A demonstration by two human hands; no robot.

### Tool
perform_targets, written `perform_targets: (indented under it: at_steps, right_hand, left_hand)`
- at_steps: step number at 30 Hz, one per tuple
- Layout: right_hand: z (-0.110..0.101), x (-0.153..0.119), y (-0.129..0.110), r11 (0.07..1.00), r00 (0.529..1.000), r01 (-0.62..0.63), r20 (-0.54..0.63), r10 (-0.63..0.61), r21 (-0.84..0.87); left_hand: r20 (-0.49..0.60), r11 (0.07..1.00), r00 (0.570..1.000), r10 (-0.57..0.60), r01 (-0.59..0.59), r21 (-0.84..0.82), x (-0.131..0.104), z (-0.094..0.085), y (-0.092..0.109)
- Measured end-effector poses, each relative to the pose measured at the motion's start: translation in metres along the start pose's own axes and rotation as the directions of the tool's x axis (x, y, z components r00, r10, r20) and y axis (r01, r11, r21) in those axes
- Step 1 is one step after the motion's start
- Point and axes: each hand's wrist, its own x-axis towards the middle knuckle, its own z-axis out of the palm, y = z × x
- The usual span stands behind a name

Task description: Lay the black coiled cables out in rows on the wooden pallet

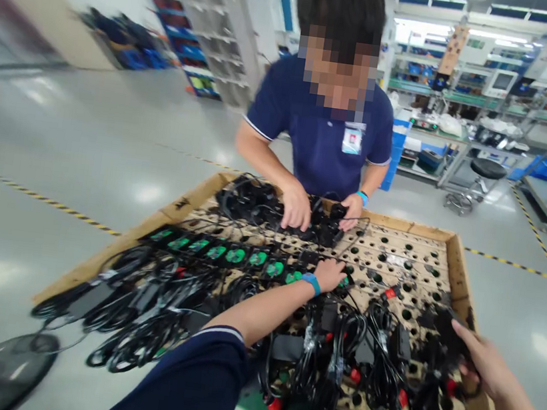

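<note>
My left hand (329, 274), with a blue wristband, reaches across a shallow wooden tray (459, 266) with a perforated bottom and rests on the end of a row of black adapters with green labels (227, 253). My right hand (482, 363) is at the tray's right side, closed around a black power adapter (444, 325) with its cable. Bundled black cables with red ties (363, 365) fill the near part of the tray. Across from me a person in a dark blue polo has both hands (298, 209) on a heap of black cables (253, 202) at the far edge.
Black cable bundles (127, 320) spill over the tray's left side. A dark round object (5, 368) sits at the lower left. The grey floor carries yellow-black tape lines (37, 195). Shelving (216, 29), workbenches (444, 93) and a stool (484, 172) stand behind.
</note>
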Motion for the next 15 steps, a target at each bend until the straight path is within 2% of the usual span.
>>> perform_targets:
  at_steps: [2, 3, 4, 6, 8, 10, 11, 15]
  right_hand:
    - [0.003, 0.001, -0.003, 0.976, 0.998, -0.041, 0.049, 0.031, 0.213]
    - [0.003, 0.004, 0.001, 0.969, 0.998, -0.063, 0.028, 0.058, 0.241]
    - [0.002, 0.007, 0.008, 0.977, 0.996, -0.086, -0.016, 0.091, 0.194]
    - [0.000, 0.013, 0.027, 0.983, 0.974, -0.166, -0.169, 0.151, -0.080]
    - [-0.001, 0.018, 0.050, 0.875, 0.933, -0.257, -0.340, 0.114, -0.411]
    - [-0.002, 0.028, 0.072, 0.793, 0.909, -0.268, -0.415, 0.020, -0.547]
    - [-0.003, 0.036, 0.082, 0.775, 0.905, -0.231, -0.421, -0.049, -0.588]
    - [-0.013, 0.066, 0.115, 0.745, 0.951, -0.144, -0.298, -0.077, -0.651]
  left_hand:
    - [0.010, 1.000, 1.000, 0.005, -0.005, -0.020, -0.001, -0.003, -0.004]
    - [0.019, 1.000, 1.000, 0.002, -0.002, -0.030, -0.001, -0.004, -0.006]
    - [0.035, 0.999, 0.999, -0.001, 0.002, -0.036, -0.001, -0.006, -0.007]
    - [0.078, 0.999, 0.997, -0.001, 0.004, -0.042, -0.004, -0.010, -0.005]
    - [0.125, 0.999, 0.992, 0.016, -0.010, -0.042, -0.010, -0.014, 0.002]
    - [0.153, 0.998, 0.987, 0.046, -0.041, -0.036, -0.011, -0.015, 0.011]
    - [0.145, 0.997, 0.987, 0.068, -0.064, -0.035, -0.009, -0.014, 0.015]
    - [0.099, 0.986, 0.983, 0.158, -0.151, -0.069, 0.003, -0.006, 0.015]
